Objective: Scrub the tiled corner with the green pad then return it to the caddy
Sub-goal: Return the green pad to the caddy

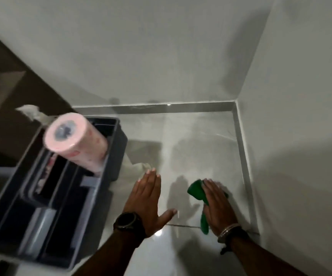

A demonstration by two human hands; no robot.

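Most of the green pad point(196, 189) is covered by the right hand point(218, 204) near the floor's right edge; only its left side is seen. The caddy point(119, 148) and the pink roll point(75, 140) standing in it are smeared by blur, and the items in its compartments cannot be identified.

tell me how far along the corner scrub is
Done: the green pad is out of the caddy. In hand: the right hand presses it flat on the floor tile near the corner; the left hand is open beside it. Whether the tile is clean is unclear. Left: returning the pad to the caddy holding the pink roll.
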